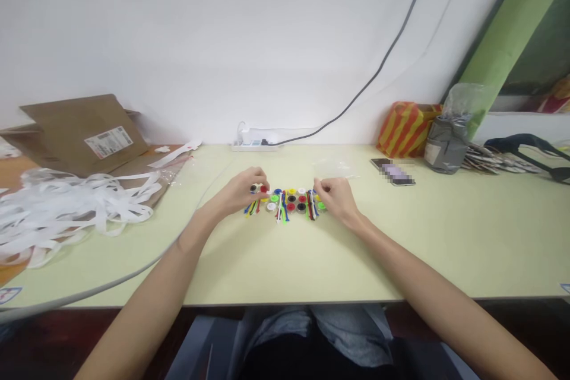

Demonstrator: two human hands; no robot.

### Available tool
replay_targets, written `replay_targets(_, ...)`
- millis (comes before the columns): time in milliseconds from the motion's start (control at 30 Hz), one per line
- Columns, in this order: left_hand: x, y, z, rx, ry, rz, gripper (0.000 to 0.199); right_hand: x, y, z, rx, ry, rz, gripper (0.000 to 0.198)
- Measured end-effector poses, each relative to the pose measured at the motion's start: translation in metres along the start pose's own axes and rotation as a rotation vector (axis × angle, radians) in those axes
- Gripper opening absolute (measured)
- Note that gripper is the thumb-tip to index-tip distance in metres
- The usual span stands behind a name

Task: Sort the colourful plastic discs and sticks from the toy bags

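Observation:
Several small round pieces with coloured tops, among them a red one (pixel 291 207), lie grouped in the middle of the table. Between the groups run bundles of thin coloured strips (pixel 282 208) in white, green, blue and red. My left hand (pixel 247 190) is at the left end of the row, thumb and forefinger curled close together over the round pieces. At the right end, my right hand (pixel 337 196) has its fingers bent in against the thumb, beside a green-topped piece (pixel 321 206). What either hand pinches, if anything, is too small to make out.
White ribbon (pixel 89 208) lies heaped at left before an open cardboard box (pixel 84 130). A power strip (pixel 256 146) with a black cable (pixel 378 68) sits by the wall. At right are a phone (pixel 405 181), a striped bag (pixel 403 130) and a grey pouch (pixel 445 145). A grey cable (pixel 133 273) crosses by my left arm.

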State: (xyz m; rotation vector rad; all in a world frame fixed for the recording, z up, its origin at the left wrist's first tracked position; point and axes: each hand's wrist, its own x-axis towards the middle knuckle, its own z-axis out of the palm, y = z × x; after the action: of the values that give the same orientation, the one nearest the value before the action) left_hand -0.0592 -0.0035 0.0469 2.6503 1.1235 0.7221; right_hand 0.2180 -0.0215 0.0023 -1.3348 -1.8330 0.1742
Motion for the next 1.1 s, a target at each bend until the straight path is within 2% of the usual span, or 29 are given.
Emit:
replay_targets(200,-0.003,-0.013,0.000,-0.001,-0.140,-0.089,0.022,-0.001,0.007,0.001,-0.008,-0.002,-0.019,0.057)
replay_targets(300,-0.005,-0.020,0.000,0.032,-0.139,-0.120,0.021,0.000,0.007,0.002,-0.014,-0.010,-0.029,0.057)
replay_targets(500,-0.008,-0.021,-0.004,0.107,-0.035,-0.148,0.019,0.001,0.010,0.007,-0.008,-0.018,-0.006,0.057)
replay_targets(767,-0.008,-0.013,0.000,-0.117,-0.155,-0.164,0.014,0.001,0.010,0.007,0.031,-0.017,0.036,0.055)
replay_targets(1100,-0.007,-0.009,-0.001,-0.139,-0.190,-0.142,0.016,0.001,0.012,0.007,0.001,-0.028,0.025,0.056)
